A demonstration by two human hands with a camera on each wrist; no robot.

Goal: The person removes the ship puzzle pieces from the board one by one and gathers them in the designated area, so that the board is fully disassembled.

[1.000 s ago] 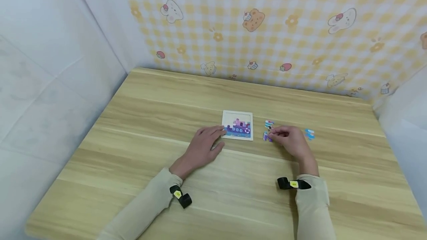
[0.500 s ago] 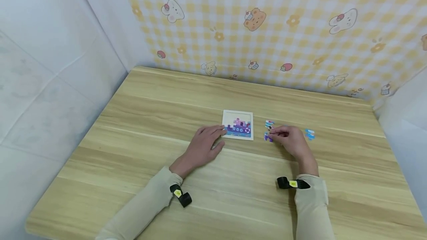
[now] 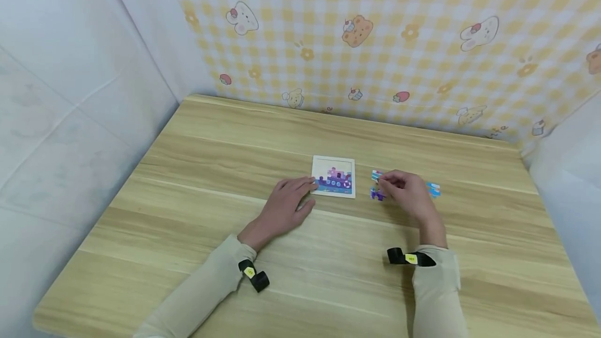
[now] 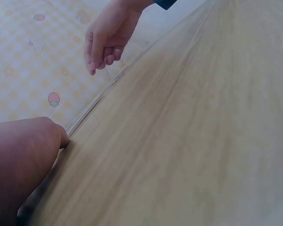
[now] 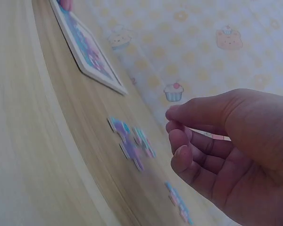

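My left hand (image 3: 287, 207) lies on the table, its fingertips resting on the lower left edge of a square white puzzle tray (image 3: 334, 157). Inside the tray, fitted pieces show a pink and purple boat (image 3: 337, 177) on blue water; its upper part is bare. My right hand (image 3: 407, 192) hovers just right of the tray with thumb and fingers loosely bent. No piece shows between its fingertips in the right wrist view. Below the fingers lie purple puzzle pieces (image 5: 127, 143), a blue striped piece (image 5: 144, 141) and a pink-blue piece (image 5: 178, 202).
More blue puzzle pieces (image 3: 434, 189) lie to the right of my right hand, partly hidden by it. The wooden table (image 3: 225, 145) meets a yellow checked cloth (image 3: 319, 72) at its back edge. White cloth (image 3: 84, 98) hangs along the left side.
My right hand has lifted slightly and moved off the purple pieces toward the striped piece, covering part of it. The left hand stays on the tray's edge.
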